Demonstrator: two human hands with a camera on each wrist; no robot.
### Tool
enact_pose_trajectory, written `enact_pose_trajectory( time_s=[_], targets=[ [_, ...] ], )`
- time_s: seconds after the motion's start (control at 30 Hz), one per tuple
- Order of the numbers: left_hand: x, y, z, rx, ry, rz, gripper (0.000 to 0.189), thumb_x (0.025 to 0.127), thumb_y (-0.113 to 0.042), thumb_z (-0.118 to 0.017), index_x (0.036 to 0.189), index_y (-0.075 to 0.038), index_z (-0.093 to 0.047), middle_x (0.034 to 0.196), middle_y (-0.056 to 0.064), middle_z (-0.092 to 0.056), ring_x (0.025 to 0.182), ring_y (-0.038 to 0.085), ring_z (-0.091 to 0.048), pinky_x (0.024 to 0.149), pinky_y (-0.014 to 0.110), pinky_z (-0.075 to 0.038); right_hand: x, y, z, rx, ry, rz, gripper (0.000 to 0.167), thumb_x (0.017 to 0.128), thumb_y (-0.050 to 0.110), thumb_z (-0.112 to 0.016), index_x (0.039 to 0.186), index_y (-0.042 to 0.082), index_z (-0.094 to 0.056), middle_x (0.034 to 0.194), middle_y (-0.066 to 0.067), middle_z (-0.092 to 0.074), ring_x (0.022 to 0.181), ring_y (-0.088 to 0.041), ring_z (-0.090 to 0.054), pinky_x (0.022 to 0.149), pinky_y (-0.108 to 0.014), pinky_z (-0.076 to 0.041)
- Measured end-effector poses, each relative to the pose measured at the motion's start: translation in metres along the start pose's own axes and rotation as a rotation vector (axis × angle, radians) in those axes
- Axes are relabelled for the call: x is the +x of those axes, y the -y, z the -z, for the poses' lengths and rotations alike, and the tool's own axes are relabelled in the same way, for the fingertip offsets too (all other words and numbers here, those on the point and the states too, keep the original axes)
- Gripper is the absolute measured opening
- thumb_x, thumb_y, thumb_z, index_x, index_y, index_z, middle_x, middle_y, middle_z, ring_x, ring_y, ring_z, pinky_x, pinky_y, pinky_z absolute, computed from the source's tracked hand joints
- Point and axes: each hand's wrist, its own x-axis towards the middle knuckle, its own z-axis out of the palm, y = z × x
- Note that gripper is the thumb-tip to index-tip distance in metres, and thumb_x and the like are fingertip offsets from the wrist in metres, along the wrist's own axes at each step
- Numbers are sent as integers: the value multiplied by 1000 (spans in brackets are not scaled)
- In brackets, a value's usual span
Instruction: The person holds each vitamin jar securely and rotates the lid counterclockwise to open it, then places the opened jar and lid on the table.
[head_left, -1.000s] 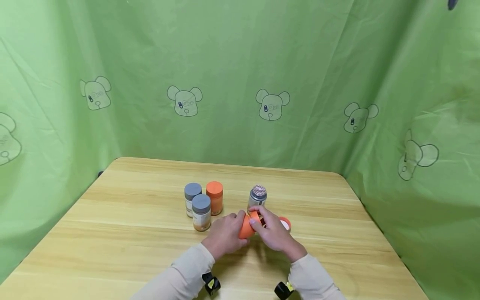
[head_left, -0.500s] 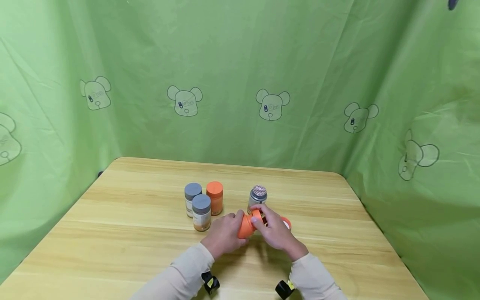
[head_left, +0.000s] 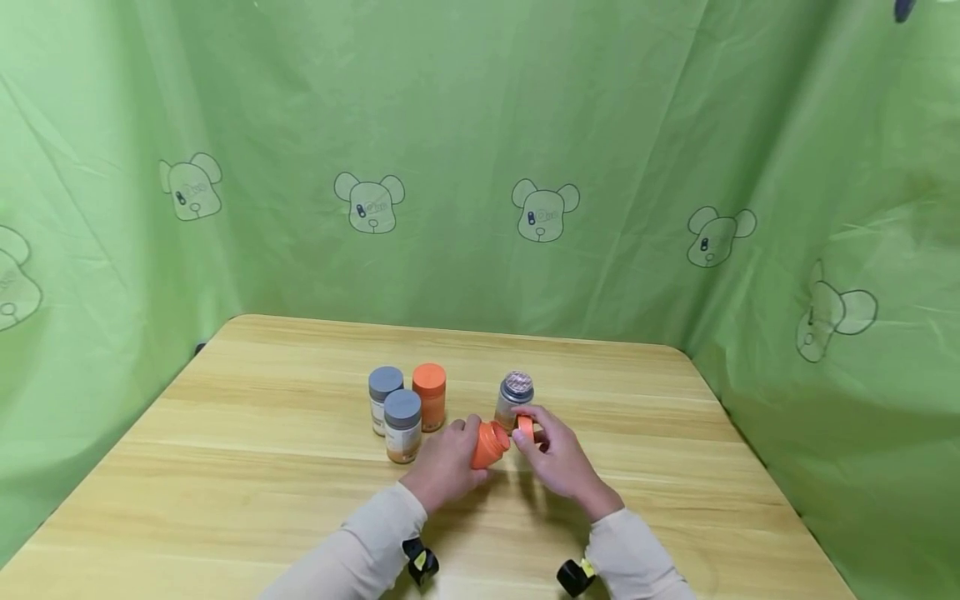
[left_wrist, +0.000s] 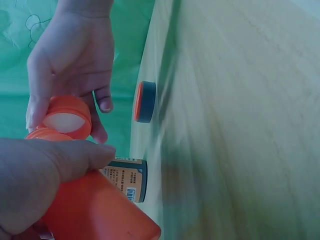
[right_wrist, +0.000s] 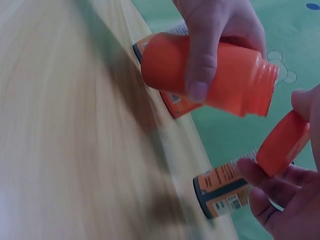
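My left hand (head_left: 446, 468) grips an orange bottle (head_left: 487, 446) lifted above the table, tilted with its threaded mouth toward the right. The bottle's neck is bare in the right wrist view. My right hand (head_left: 561, 460) pinches an orange screw cap (right_wrist: 282, 142) between thumb and fingers, a small gap away from the bottle mouth. A white liner shows inside the cap in the left wrist view. Just behind the hands, an uncapped grey jar (head_left: 510, 407) stands upright with a shiny patterned seal over its top.
Two grey-capped jars (head_left: 403, 425) and an orange-capped bottle (head_left: 430, 396) stand close together left of the hands. A loose grey cap with an orange-rimmed inside (left_wrist: 145, 102) lies on the wooden table (head_left: 262, 467). Green curtains surround the table.
The right hand has drawn the orange cap off the bottle mouth and moved slightly right. The left hand has shifted a little left, still gripping the bottle.
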Motion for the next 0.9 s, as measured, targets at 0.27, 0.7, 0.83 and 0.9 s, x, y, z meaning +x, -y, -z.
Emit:
enact_pose_trajectory(
  time_s=[0.27, 0.7, 0.83, 0.9],
  targets=[
    [3, -1, 0, -15, 18, 33, 60, 74, -33, -85, 116, -5, -52, 90, 7, -60, 71, 16, -57, 66, 33, -52, -1, -14, 12, -46, -119, -54, 38, 91, 19, -69, 123, 3, -57, 99, -8, -61, 90, -21, -59, 74, -31, -50],
    [6, 0, -2, -3, -29, 45, 56, 73, -31, -85, 111, -6, -53, 90, 5, -61, 75, 18, -59, 68, 33, -52, -4, -38, 39, -121, -210, -284, 39, 86, 36, -74, 103, 7, -53, 97, -10, -59, 84, -21, -51, 70, -29, -42],
    [7, 0, -2, -13, -24, 53, 57, 72, -32, -86, 112, -7, -53, 94, 6, -62, 78, 18, -60, 71, 33, -53, -6, -43, 43, -142, -213, -308, 37, 86, 36, -74, 94, 7, -51, 90, -9, -56, 80, -20, -49, 66, -28, -41],
    [9, 0, -3, -15, -20, 59, 58, 72, -32, -86, 113, -7, -54, 95, 6, -62, 79, 18, -61, 72, 33, -53, -6, -47, 45, -147, -212, -321, 36, 86, 34, -74, 91, 7, -50, 88, -10, -56, 79, -22, -49, 65, -29, -41]
  ],
)
